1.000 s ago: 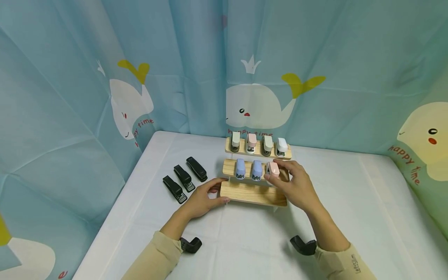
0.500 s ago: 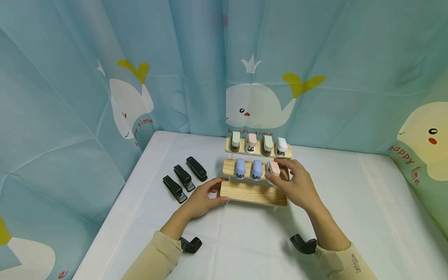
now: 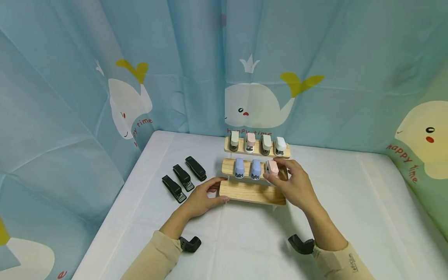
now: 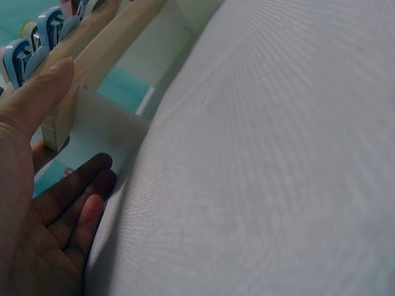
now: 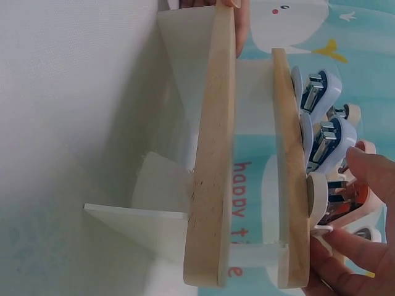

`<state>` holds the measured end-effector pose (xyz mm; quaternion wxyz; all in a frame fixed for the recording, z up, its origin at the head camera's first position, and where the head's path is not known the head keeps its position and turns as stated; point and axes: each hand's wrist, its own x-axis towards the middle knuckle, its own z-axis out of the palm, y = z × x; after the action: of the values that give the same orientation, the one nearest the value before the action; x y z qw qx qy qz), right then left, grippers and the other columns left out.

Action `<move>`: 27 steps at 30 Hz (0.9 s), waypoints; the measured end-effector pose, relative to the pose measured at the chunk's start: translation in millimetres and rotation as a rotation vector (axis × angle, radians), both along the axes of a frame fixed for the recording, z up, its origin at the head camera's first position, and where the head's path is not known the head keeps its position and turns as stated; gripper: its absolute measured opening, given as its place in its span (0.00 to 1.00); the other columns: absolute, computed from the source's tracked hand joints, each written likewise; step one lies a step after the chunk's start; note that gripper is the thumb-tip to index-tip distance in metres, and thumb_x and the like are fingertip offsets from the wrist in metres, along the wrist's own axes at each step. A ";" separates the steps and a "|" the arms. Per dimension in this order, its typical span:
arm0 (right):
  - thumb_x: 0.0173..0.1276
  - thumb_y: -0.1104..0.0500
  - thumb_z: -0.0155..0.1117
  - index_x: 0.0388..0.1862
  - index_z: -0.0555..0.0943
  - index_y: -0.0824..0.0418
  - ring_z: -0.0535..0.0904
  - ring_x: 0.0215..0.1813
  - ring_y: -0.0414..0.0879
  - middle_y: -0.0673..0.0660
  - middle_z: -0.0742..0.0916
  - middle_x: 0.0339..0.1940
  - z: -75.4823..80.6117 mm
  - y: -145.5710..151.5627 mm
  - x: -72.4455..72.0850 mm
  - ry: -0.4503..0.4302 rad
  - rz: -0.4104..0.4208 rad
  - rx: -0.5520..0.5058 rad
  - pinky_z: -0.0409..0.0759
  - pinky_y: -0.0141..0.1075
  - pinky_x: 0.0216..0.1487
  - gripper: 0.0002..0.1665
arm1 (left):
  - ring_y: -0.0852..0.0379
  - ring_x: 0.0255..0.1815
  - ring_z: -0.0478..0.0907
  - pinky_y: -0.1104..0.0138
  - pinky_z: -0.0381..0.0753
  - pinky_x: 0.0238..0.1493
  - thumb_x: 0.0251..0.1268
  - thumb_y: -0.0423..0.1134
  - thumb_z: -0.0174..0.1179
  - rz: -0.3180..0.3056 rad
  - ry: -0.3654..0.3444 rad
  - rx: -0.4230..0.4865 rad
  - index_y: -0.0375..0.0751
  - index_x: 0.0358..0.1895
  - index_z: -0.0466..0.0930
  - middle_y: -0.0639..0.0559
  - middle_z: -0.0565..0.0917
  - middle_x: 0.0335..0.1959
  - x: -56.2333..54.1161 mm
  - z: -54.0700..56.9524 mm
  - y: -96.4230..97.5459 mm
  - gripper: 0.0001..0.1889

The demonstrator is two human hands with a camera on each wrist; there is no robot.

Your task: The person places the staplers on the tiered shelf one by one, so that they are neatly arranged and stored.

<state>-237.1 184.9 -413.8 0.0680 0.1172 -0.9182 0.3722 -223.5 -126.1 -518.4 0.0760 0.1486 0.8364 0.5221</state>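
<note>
The left hand (image 3: 202,200) grips the wooden rack (image 3: 252,193) at its lower left end; the right hand (image 3: 295,186) pinches the pink stapler (image 3: 273,166) on the rack's middle tier (image 3: 229,167). A sideways slip could topple the blue stapler (image 3: 256,167) beside it.

Right-hand grip (image 3: 295,186): pinching a pink stapler (image 3: 273,168) at the right of the middle shelf (image 3: 228,166)
Left-hand grip (image 3: 202,199): holding the bottom shelf (image 3: 252,192) by its left end
Middle shelf: two blue staplers (image 3: 239,166) left of the pink one
Top shelf (image 3: 258,149): four staplers (image 3: 234,140), the rightmost white
Tabletop (image 3: 248,241): white; three black staplers (image 3: 183,177) near the left-hand grip
Curtain (image 3: 196,58): blue, printed with whales (image 3: 257,105)
</note>
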 end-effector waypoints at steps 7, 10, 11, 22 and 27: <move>0.67 0.44 0.75 0.72 0.75 0.63 0.76 0.57 0.57 0.64 0.81 0.61 1.1 2.0 3.2 -0.004 -0.004 -0.008 0.73 0.51 0.56 0.41 | 0.55 0.66 0.78 0.56 0.77 0.71 0.64 0.57 0.72 0.000 0.007 -0.007 0.64 0.72 0.72 0.57 0.80 0.67 0.4 0.6 0.8 0.34; 0.68 0.44 0.75 0.73 0.74 0.63 0.76 0.58 0.57 0.63 0.81 0.60 0.9 3.3 4.4 0.001 -0.001 -0.015 0.74 0.53 0.57 0.42 | 0.55 0.66 0.78 0.55 0.77 0.71 0.64 0.56 0.72 -0.002 0.007 -0.003 0.63 0.73 0.72 0.57 0.80 0.66 1.3 1.8 1.1 0.34; 0.68 0.44 0.75 0.73 0.74 0.63 0.76 0.59 0.58 0.63 0.81 0.60 0.8 3.8 4.9 0.006 0.004 -0.017 0.74 0.54 0.58 0.42 | 0.54 0.66 0.78 0.55 0.77 0.72 0.63 0.56 0.73 -0.001 0.004 0.002 0.63 0.73 0.72 0.57 0.80 0.66 1.6 2.0 1.2 0.34; 0.69 0.44 0.73 0.72 0.75 0.63 0.76 0.65 0.58 0.61 0.82 0.59 0.0 10.8 9.2 0.044 0.019 -0.036 0.73 0.53 0.61 0.40 | 0.54 0.66 0.78 0.55 0.76 0.72 0.62 0.57 0.74 0.016 -0.006 0.016 0.60 0.73 0.73 0.57 0.81 0.65 0.9 0.6 1.3 0.35; 0.71 0.46 0.73 0.73 0.74 0.63 0.76 0.67 0.61 0.63 0.82 0.61 0.9 13.3 13.3 0.032 0.010 -0.065 0.73 0.58 0.65 0.38 | 0.55 0.66 0.78 0.55 0.77 0.71 0.62 0.57 0.73 0.011 0.001 0.012 0.59 0.73 0.73 0.57 0.81 0.65 1.2 0.0 2.8 0.35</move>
<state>-223.8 198.2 -412.9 0.0846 0.1257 -0.9038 0.4003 -222.3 -123.3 -518.3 0.0718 0.1446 0.8340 0.5276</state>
